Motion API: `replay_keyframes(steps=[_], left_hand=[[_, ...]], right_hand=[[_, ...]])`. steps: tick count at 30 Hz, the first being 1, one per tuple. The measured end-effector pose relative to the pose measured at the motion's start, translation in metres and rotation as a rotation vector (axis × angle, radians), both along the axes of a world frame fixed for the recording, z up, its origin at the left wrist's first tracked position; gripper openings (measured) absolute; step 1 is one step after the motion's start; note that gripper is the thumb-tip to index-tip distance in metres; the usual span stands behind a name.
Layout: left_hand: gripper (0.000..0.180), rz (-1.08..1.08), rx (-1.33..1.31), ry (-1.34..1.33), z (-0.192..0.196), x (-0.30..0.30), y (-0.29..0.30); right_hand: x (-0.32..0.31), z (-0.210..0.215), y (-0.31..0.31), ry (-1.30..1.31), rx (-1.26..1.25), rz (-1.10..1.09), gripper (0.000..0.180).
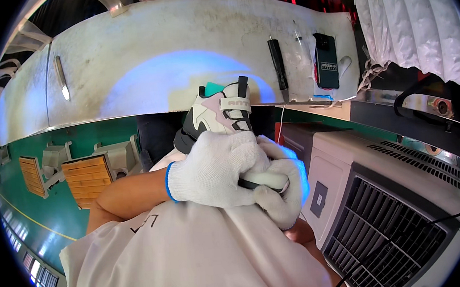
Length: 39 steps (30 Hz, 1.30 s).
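A small high-top shoe (214, 112) in white, pale pink and black stands just below the bench's near edge. It has a strap across the front and a teal piece at its collar. My left hand (216, 168), in a white knit glove with a blue cuff, is closed over the lower part of the shoe and covers much of it. Beside it, my right hand (286, 187), also gloved, has its fingers curled inward against the left. A dark narrow strip (250, 184) shows between both hands; whether it is a tool or part of the shoe, I cannot tell.
Across the front runs a stained pale bench (142, 37). On it lie a slim pale-handled tool (61, 78), a black-handled tool (277, 65) and a dark phone (326, 61). A grilled machine (390, 223) stands at my right, wood-topped stools (87, 177) at left.
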<state>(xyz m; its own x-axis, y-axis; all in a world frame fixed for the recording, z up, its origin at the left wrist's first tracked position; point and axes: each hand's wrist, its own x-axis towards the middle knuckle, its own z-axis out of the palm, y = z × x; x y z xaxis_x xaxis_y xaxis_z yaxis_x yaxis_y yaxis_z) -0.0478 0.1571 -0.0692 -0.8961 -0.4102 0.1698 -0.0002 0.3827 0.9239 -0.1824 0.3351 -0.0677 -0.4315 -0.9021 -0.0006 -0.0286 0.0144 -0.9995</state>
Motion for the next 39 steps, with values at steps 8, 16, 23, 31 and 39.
replay_keyframes(steps=[8, 16, 23, 31, 39], left_hand=[[0.037, 0.016, 0.077, 0.014, 0.005, 0.01, -0.005], [0.046, 0.073, 0.003, 0.181, -0.005, 0.014, -0.007], [0.047, 0.101, 0.034, 0.23, -0.008, 0.018, -0.013], [0.049, 0.098, 0.103, 0.274, -0.005, 0.024, -0.025], [0.052, 0.047, 0.157, 0.367, -0.013, 0.041, -0.049]], right_hand=[[-0.019, -0.019, -0.024, -0.018, -0.423, 0.225, 0.047], [-0.008, -0.017, -0.031, 0.028, -0.417, 0.163, 0.032], [-0.019, -0.008, -0.029, -0.102, -0.336, 0.3, 0.074], [-0.009, 0.013, -0.047, 0.109, -0.271, 0.251, 0.057], [0.011, 0.055, -0.077, 0.311, -0.014, 0.295, 0.054]])
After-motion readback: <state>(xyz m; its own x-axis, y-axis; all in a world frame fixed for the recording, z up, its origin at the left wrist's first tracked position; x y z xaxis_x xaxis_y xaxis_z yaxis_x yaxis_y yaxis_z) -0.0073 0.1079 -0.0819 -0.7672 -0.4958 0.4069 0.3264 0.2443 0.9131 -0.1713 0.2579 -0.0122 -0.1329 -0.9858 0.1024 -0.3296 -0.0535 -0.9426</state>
